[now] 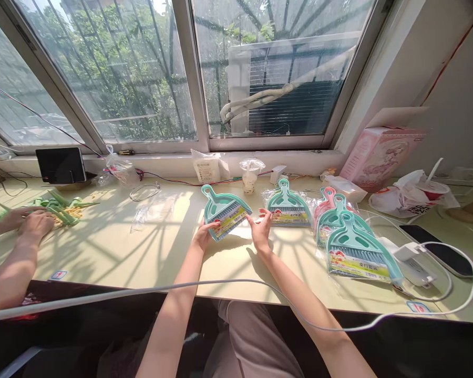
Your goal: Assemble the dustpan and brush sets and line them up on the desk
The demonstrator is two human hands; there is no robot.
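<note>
My left hand (203, 235) grips a mint-green dustpan set (227, 216) by its lower left edge, thumb on the front. The set is tilted above the table, handle up to the left, with a grey-bristled brush and a yellow printed label across it. At its right corner is my right hand (261, 231); the thumb reaches that corner and the fingers are apart, curled slightly. Just behind the right hand lies a second green dustpan set (288, 205) in clear wrap. Further right, several more sets overlap, among them a green one (357, 252) in front and a pink one (328, 197).
A white cable (236, 282) crosses in front of my forearms. To the right are a power strip (412, 268) and a phone (437, 249). A drink cup (250, 176) stands by the window. At far left, another person's hands (37, 223) touch green stalks (65, 210).
</note>
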